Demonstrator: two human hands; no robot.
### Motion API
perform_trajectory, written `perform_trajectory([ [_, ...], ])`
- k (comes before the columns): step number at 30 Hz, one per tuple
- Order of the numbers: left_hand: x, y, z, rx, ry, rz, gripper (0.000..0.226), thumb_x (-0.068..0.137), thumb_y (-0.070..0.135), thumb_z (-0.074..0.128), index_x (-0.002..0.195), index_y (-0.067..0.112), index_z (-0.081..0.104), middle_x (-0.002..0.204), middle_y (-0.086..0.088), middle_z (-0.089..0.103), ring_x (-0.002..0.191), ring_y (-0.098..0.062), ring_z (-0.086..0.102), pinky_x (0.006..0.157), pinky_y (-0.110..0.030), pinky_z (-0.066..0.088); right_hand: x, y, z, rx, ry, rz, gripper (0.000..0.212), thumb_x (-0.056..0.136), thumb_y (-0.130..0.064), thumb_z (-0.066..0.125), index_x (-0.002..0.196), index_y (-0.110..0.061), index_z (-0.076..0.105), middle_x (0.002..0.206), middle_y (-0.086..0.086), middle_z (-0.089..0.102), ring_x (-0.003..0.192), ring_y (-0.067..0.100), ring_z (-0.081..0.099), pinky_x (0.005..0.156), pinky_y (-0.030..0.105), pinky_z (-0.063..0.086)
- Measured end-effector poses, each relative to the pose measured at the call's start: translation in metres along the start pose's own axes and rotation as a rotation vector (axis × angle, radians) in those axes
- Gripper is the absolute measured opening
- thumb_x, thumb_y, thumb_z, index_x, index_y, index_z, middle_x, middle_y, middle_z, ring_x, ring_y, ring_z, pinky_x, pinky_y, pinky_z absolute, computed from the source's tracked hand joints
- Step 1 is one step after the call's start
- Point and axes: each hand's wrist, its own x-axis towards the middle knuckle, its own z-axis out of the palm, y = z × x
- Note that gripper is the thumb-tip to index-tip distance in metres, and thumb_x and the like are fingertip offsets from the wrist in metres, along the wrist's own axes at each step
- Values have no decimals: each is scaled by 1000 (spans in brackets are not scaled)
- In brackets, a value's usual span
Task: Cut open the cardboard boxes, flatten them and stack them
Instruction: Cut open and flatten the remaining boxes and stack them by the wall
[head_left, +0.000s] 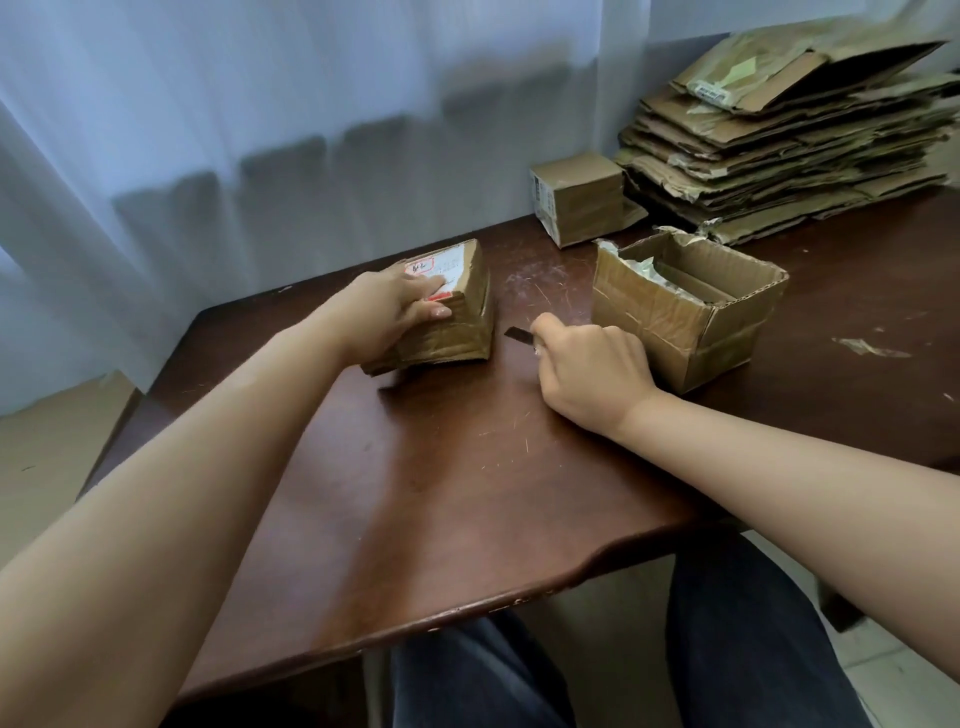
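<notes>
Our legs in dark blue trousers (727, 649) sat closest to us, tucked under the near edge of the brown wooden table (415, 493). Going from the left, we saw a pale curtain (182, 130) hanging behind the table. Our left hand (387, 312) lay on top of a small closed box (457, 322) that stood near the far left part of the table. The fingers were laid out fairly straight over the white and red label (441, 267) on its top, and the thumb came down the front side, so the hand pressed on the box more than it gripped it. Just to the right of that box, with a little gap of bare table between, was our right hand (592, 364). Its fingers were curled tight round a cutter (519, 335), and only the dark blade stuck out to the left, pointing at the closed box but not touching it. Right behind this hand stood an open box (685, 317) with torn flaps and some pale paper inside. Farther back, near the wall, sat another small shut box (579, 205). At the far right corner lay a tall stack of flat cardboard (789, 140), with its lowest sheets touching that little box. A scrap of tape (870, 347) lay on the table at the right.
</notes>
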Motion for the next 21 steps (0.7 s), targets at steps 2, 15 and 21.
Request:
perform_trajectory([
  [2,-15,-21,-4,-49,-67,51,56,95,44,53,146,27,40,153,-1,37,144,-25,30,116,-33,22,0,2,-2,77,78,23,17,94,-23,45,106,-14,52,79,6,65,77,39,62,58,33,37],
  [15,-42,-15,-9,-195,-39,84,66,75,42,50,135,16,57,143,0,52,134,-17,42,104,-17,29,41,-24,-7,231,162,-94,39,85,-42,66,121,-30,57,112,-3,53,87,31,63,70,35,47],
  [21,-43,-18,-8,-313,-64,124,62,78,26,55,139,19,53,144,7,49,135,-5,41,112,-19,30,42,-25,1,62,202,-319,40,74,-38,79,109,-25,67,120,5,58,67,27,66,49,28,45],
])
